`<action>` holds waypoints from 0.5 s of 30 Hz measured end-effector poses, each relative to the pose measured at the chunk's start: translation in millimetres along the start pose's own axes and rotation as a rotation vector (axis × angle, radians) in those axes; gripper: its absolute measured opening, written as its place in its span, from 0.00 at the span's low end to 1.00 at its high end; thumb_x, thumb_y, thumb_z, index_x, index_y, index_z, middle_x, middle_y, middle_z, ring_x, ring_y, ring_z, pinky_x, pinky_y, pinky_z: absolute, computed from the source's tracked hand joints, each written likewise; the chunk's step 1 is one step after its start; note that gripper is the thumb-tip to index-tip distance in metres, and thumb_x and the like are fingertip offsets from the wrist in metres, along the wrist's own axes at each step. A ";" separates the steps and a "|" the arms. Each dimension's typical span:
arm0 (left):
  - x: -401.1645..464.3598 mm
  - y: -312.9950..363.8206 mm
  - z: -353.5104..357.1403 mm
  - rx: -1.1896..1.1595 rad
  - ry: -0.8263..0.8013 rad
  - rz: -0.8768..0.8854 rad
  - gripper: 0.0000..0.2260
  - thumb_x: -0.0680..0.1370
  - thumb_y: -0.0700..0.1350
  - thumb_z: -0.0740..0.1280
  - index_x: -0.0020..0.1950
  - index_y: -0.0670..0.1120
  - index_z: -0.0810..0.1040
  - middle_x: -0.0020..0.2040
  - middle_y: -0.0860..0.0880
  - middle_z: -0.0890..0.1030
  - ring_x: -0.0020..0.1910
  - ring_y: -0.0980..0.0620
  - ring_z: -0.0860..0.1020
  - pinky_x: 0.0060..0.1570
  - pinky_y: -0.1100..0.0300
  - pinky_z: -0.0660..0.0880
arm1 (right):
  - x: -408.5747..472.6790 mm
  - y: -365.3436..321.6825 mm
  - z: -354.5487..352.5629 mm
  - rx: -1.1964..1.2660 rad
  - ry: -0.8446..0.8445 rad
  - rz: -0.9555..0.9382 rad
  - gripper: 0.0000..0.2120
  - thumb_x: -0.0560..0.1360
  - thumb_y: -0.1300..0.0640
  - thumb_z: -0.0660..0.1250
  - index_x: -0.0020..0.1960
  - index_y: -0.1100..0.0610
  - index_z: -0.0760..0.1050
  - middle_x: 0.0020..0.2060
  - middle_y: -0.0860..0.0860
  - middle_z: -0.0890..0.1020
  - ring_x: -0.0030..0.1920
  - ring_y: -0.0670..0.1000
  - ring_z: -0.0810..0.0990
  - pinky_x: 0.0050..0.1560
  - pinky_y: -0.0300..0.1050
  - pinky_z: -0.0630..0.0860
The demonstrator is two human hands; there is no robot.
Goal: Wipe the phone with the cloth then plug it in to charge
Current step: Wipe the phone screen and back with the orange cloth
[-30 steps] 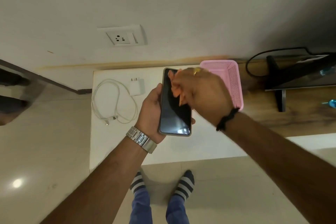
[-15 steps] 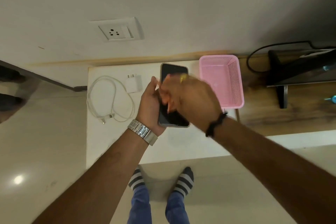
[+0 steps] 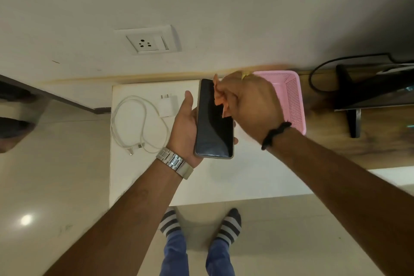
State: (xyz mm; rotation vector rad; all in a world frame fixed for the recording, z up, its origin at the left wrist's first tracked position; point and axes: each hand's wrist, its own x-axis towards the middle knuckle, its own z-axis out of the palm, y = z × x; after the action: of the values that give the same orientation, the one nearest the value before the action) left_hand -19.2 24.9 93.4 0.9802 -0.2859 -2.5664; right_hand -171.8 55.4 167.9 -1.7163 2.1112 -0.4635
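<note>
Head view — left hand point(image 3: 186, 132) gripped dark-screened rectangular phone point(image 3: 214, 119) by its edges; right hand point(image 3: 251, 105), fingers pinched on crumpled orange cloth point(image 3: 220, 98), pressed it to screen's upper part.

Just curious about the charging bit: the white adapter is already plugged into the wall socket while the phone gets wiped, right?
Not quite. In the head view the white adapter lies on the white table beside the coiled cable; the wall socket is empty. The phone is indeed being wiped.
</note>
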 end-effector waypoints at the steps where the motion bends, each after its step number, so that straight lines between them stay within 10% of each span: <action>1: 2.0 2.4 0.4 -0.008 0.016 0.011 0.33 0.81 0.70 0.52 0.64 0.47 0.84 0.58 0.41 0.86 0.53 0.40 0.85 0.50 0.41 0.83 | -8.6 -5.2 5.6 -0.014 -0.017 -0.012 0.14 0.82 0.55 0.58 0.48 0.54 0.82 0.43 0.50 0.83 0.43 0.48 0.79 0.51 0.44 0.79; 4: 6.1 6.5 1.1 -0.019 0.124 0.023 0.30 0.82 0.67 0.56 0.54 0.46 0.89 0.55 0.43 0.87 0.51 0.44 0.87 0.52 0.47 0.84 | -45.2 -21.9 19.4 -0.020 -0.047 -0.124 0.15 0.80 0.55 0.57 0.51 0.55 0.82 0.46 0.51 0.84 0.46 0.53 0.81 0.50 0.49 0.80; 10: 9.1 -3.9 -8.1 0.042 0.217 -0.004 0.31 0.82 0.66 0.57 0.71 0.43 0.79 0.64 0.38 0.81 0.49 0.42 0.83 0.47 0.50 0.83 | -85.2 -16.9 48.7 0.146 -0.221 -0.147 0.13 0.81 0.53 0.67 0.63 0.54 0.80 0.56 0.52 0.84 0.54 0.52 0.82 0.63 0.48 0.77; 15: 25.0 -7.0 -28.7 0.293 0.382 0.000 0.30 0.82 0.68 0.58 0.70 0.46 0.79 0.66 0.39 0.82 0.63 0.35 0.80 0.67 0.33 0.74 | -105.9 -13.6 60.7 0.233 -0.232 -0.153 0.10 0.79 0.54 0.69 0.58 0.54 0.84 0.51 0.51 0.86 0.50 0.50 0.85 0.59 0.46 0.80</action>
State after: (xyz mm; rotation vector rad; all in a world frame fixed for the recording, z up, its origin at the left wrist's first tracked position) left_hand -18.9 19.4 55.1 1.5453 -0.5614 -2.3122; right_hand -111.4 155.4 130.2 -1.7113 1.7029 -0.5050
